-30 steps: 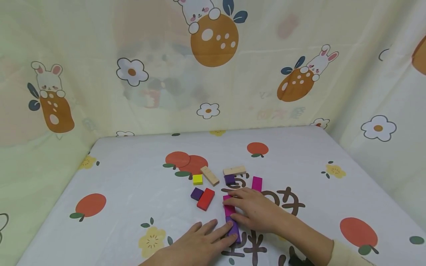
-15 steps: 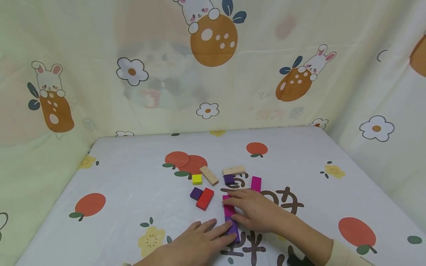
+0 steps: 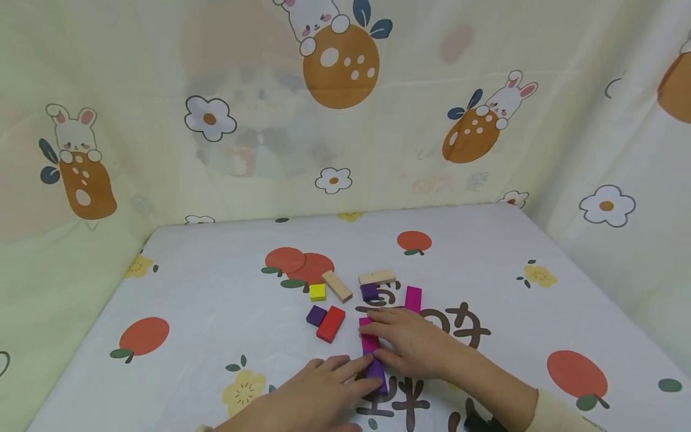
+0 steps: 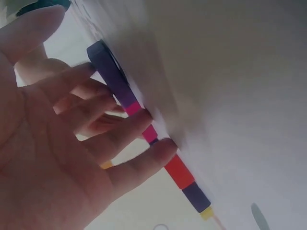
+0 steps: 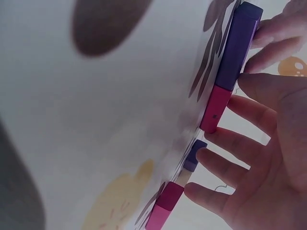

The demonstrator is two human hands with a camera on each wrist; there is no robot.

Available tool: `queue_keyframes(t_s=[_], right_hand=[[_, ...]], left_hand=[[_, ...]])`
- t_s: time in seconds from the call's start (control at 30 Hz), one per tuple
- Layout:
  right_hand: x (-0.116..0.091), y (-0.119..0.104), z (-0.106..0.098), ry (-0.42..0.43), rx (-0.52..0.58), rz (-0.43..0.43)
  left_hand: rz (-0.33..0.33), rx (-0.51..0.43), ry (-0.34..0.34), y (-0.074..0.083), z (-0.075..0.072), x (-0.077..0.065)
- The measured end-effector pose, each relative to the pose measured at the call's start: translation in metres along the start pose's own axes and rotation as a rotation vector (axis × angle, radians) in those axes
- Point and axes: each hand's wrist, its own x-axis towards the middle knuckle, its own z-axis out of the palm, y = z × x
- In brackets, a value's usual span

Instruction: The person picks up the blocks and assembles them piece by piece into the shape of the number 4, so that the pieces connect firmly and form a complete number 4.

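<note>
A long purple block (image 3: 377, 379) and a magenta block (image 3: 369, 344) lie end to end on the patterned cloth. My left hand (image 3: 321, 393) rests beside the purple block from the left, its fingertips at the block's side and the thumb spread away. In the left wrist view the fingers (image 4: 124, 139) are extended along the row of blocks. My right hand (image 3: 418, 343) lies over the magenta block from the right. Seen from the right wrist, its straight fingers reach the magenta block (image 5: 216, 109), with the thumb at the purple block (image 5: 240, 45). Neither hand curls round a block.
Beyond the hands lie a red block (image 3: 331, 324), a dark purple cube (image 3: 316, 315), a yellow cube (image 3: 317, 292) and a plain wooden block (image 3: 337, 286). Another wooden block (image 3: 377, 276) touches a second purple cube (image 3: 369, 292). A separate magenta block (image 3: 413, 299) lies behind the right hand.
The left hand's fingers have eased slightly left off the purple block, and its thumb now shows. The right hand and blocks stay put; the head view has shifted a little.
</note>
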Motion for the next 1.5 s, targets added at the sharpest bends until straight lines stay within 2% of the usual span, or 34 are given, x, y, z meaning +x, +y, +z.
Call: queue_keyframes(t_s=[0.27,0.47,0.73,0.9,1.13,1.37,1.5], right_hand=[[-0.001,-0.001,0.002,0.007,-0.008,0.005],[-0.003,-0.002,0.002,0.019,-0.011,-0.006],[-0.003,-0.002,0.002,0.025,-0.01,-0.011],[-0.003,-0.003,0.002,0.019,-0.01,-0.004],[-0.005,-0.003,0.0,0.041,-0.015,-0.024],[-0.003,-0.002,0.0,0.017,-0.02,-0.01],[-0.004,-0.001,-0.002,0.039,-0.054,-0.044]], left_hand=[[-0.03,0.019,0.076,-0.002,0.002,0.0],[-0.047,-0.007,0.059,-0.005,-0.001,0.004],[-0.052,-0.056,0.082,-0.008,-0.005,0.005],[-0.064,-0.077,0.065,-0.009,-0.005,0.007],[-0.067,-0.066,0.054,-0.01,-0.006,0.009],[-0.075,-0.072,0.047,-0.009,-0.006,0.009],[-0.075,-0.064,0.045,-0.008,-0.006,0.009]])
